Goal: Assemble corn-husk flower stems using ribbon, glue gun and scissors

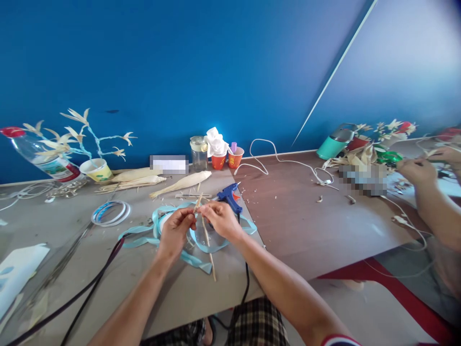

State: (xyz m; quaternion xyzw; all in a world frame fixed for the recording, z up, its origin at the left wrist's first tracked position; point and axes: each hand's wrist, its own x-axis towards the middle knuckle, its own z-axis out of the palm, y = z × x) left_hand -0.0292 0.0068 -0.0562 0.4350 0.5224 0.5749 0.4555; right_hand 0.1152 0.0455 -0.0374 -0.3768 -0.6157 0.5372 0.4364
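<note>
My left hand (177, 228) and my right hand (220, 219) meet over the table's near middle, both with fingers pinched. Between the fingertips is a thin pale husk strip (199, 200), its upper end poking up; the exact grip is partly hidden. A long narrow strand (212, 259) hangs below the hands toward the table; I cannot tell if it is the same piece. Light blue ribbon (201, 262) lies in loose loops beneath and around both hands. Just beyond my right hand rests a blue glue gun (229, 197) with an orange trigger.
Dried husks (182, 183), a glass jar (199, 154) and paper cups (236, 157) line the wall. At left are a tape roll (111, 213), a husk flower in a cup (96, 170), a tilted bottle (46, 158) and dark cables (97, 278). A co-worker's hands (419, 173) work at right.
</note>
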